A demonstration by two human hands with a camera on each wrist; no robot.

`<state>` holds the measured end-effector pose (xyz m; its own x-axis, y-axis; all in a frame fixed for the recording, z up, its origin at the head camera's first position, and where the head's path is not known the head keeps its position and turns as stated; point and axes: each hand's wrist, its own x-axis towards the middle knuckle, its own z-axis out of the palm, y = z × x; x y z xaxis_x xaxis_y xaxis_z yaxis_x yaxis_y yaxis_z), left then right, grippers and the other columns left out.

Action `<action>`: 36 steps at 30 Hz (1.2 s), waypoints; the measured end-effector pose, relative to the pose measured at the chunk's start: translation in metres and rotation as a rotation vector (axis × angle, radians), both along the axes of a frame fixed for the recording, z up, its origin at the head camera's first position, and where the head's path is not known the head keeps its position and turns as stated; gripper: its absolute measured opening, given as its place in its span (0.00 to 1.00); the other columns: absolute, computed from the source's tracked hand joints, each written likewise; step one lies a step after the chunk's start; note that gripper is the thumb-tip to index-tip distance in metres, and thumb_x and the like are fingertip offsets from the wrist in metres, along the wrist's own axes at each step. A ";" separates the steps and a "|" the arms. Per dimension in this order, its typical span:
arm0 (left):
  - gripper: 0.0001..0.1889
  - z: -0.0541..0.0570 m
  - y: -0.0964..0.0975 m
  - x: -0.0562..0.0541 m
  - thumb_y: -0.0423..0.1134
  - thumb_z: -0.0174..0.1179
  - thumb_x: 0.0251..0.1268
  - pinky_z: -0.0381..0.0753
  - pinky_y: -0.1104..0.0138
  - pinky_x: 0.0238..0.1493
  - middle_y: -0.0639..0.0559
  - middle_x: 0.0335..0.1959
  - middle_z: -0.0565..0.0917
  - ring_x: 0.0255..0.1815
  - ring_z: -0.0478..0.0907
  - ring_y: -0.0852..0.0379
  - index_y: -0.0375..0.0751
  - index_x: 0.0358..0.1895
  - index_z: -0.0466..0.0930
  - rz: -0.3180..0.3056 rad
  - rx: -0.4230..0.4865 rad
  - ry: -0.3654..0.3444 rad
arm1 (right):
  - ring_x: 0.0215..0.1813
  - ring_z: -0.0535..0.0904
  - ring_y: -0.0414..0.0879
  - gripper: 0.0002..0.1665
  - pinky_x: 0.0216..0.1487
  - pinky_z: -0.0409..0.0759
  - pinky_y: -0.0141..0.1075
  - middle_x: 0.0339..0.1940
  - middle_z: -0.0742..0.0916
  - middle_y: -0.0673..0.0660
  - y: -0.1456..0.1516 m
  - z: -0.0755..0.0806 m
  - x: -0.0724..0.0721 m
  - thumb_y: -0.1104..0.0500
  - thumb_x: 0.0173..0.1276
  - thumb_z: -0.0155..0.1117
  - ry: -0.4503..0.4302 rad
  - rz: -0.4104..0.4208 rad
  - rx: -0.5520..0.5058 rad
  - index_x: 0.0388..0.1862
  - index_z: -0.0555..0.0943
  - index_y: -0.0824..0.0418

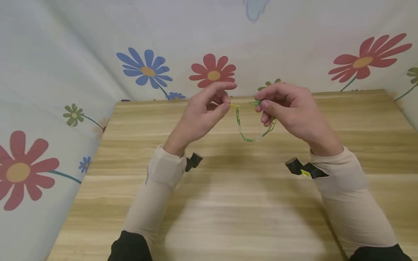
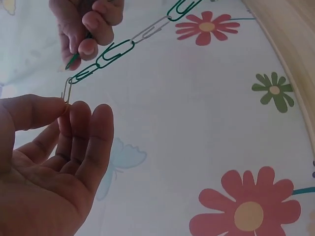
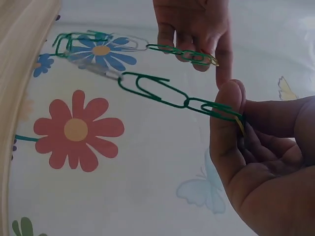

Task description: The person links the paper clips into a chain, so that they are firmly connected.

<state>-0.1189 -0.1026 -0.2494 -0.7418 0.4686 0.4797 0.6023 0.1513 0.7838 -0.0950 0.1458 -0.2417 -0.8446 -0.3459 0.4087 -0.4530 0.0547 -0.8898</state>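
Observation:
A chain of linked paper clips (image 1: 238, 117), mostly green with some pale ones, sags between the two hands above the table. My left hand (image 1: 202, 112) pinches the yellow paper clip (image 2: 67, 91) at one end between thumb and fingertips. Between the thumb and index finger of my right hand (image 1: 294, 108) is a green paper clip (image 1: 254, 103), its loop pointing toward the left hand. The chain's other end, with another yellow paper clip (image 3: 240, 125), runs up to the right hand's lower fingers, which partly hide it. A small gap separates the two pinched clips.
A wood-grain table (image 1: 241, 203) lies beneath both hands. Behind it and at the sides hangs a pale curtain (image 1: 294, 40) printed with flowers. Each wrist carries a small black camera (image 1: 195, 160) over a beige sleeve.

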 end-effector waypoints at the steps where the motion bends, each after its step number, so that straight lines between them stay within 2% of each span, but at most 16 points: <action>1: 0.20 0.000 0.001 0.000 0.28 0.59 0.72 0.82 0.60 0.41 0.47 0.36 0.78 0.37 0.77 0.54 0.32 0.65 0.74 -0.015 0.021 -0.008 | 0.27 0.81 0.48 0.08 0.32 0.84 0.34 0.33 0.86 0.62 -0.003 -0.001 0.001 0.75 0.71 0.60 0.038 -0.014 0.025 0.47 0.82 0.73; 7: 0.19 0.000 0.007 0.001 0.25 0.58 0.71 0.83 0.56 0.43 0.43 0.35 0.76 0.36 0.77 0.47 0.27 0.64 0.73 -0.110 0.152 -0.084 | 0.27 0.81 0.45 0.08 0.32 0.81 0.32 0.34 0.87 0.56 -0.016 -0.005 0.004 0.79 0.65 0.64 0.236 -0.066 0.089 0.42 0.83 0.73; 13: 0.19 -0.002 0.012 0.002 0.22 0.55 0.71 0.83 0.55 0.43 0.40 0.35 0.75 0.36 0.76 0.44 0.23 0.63 0.71 -0.197 0.277 -0.127 | 0.26 0.79 0.43 0.08 0.28 0.77 0.28 0.30 0.85 0.54 -0.021 -0.008 0.005 0.78 0.64 0.66 0.383 -0.077 0.121 0.41 0.82 0.73; 19: 0.19 -0.003 0.017 0.004 0.21 0.55 0.69 0.80 0.63 0.39 0.38 0.37 0.78 0.34 0.75 0.47 0.22 0.62 0.70 -0.195 0.346 -0.151 | 0.27 0.79 0.41 0.08 0.33 0.79 0.28 0.32 0.86 0.57 -0.025 -0.007 0.005 0.79 0.64 0.65 0.476 -0.095 0.148 0.40 0.83 0.73; 26: 0.23 -0.004 0.020 0.007 0.19 0.58 0.67 0.82 0.61 0.44 0.42 0.39 0.81 0.36 0.79 0.48 0.22 0.65 0.70 -0.174 0.354 -0.224 | 0.25 0.81 0.42 0.07 0.35 0.78 0.24 0.31 0.86 0.59 -0.030 -0.008 0.006 0.78 0.64 0.65 0.630 -0.235 0.158 0.38 0.83 0.72; 29: 0.26 -0.003 0.018 0.008 0.18 0.58 0.66 0.82 0.60 0.46 0.42 0.42 0.80 0.38 0.79 0.45 0.23 0.67 0.68 -0.207 0.319 -0.255 | 0.24 0.80 0.42 0.07 0.34 0.78 0.24 0.30 0.86 0.59 -0.031 -0.009 0.006 0.79 0.63 0.64 0.634 -0.265 0.133 0.38 0.83 0.72; 31: 0.26 -0.002 0.015 0.007 0.19 0.58 0.66 0.81 0.59 0.44 0.40 0.43 0.79 0.39 0.78 0.44 0.25 0.68 0.68 -0.235 0.280 -0.288 | 0.23 0.79 0.41 0.06 0.33 0.78 0.24 0.29 0.86 0.59 -0.030 -0.008 0.006 0.79 0.64 0.64 0.596 -0.250 0.117 0.37 0.83 0.73; 33: 0.25 -0.001 0.013 0.006 0.21 0.57 0.66 0.81 0.59 0.42 0.38 0.41 0.79 0.37 0.76 0.41 0.27 0.68 0.70 -0.258 0.237 -0.329 | 0.23 0.78 0.40 0.06 0.29 0.77 0.26 0.29 0.85 0.58 -0.028 -0.007 0.006 0.79 0.64 0.63 0.521 -0.215 0.099 0.38 0.82 0.74; 36: 0.22 -0.001 0.009 0.002 0.24 0.53 0.67 0.79 0.58 0.38 0.37 0.34 0.77 0.34 0.74 0.40 0.30 0.64 0.74 -0.273 0.168 -0.362 | 0.19 0.75 0.42 0.06 0.23 0.75 0.29 0.27 0.83 0.57 -0.023 -0.008 0.006 0.77 0.67 0.61 0.348 -0.133 0.075 0.41 0.81 0.74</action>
